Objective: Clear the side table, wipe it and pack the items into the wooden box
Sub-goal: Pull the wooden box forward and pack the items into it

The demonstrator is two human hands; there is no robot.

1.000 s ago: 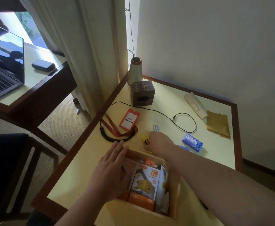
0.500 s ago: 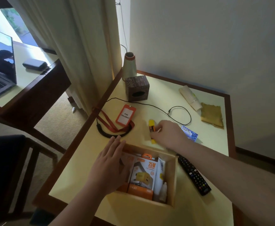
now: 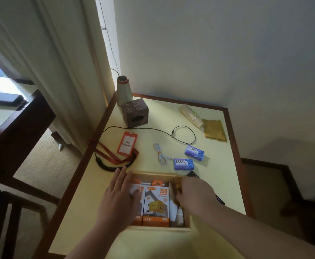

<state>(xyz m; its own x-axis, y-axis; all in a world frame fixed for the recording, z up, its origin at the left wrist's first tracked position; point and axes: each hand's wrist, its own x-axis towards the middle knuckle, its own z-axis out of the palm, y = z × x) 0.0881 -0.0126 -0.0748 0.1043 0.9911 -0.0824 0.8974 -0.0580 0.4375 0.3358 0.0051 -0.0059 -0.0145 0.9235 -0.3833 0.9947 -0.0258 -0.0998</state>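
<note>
Indoors, a left hand (image 3: pixel 118 199) rests flat, fingers (image 3: pixel 124 176) spread, on the wooden box (image 3: pixel 158 228) while the right hand (image 3: pixel 195 193) curls over its far corner, grip hidden, on the tabletop (image 3: pixel 218 184).

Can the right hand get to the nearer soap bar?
Probably yes. The right hand is over the box, and the nearer soap bar lies just beyond it on bare table. Nothing lies between them.

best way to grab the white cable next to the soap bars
Pinch the white cable at its orange tie, coming straight down from above. It lies flat in a loose bundle, and the tie gathers the strands, so the fingers lift it whole.
</note>
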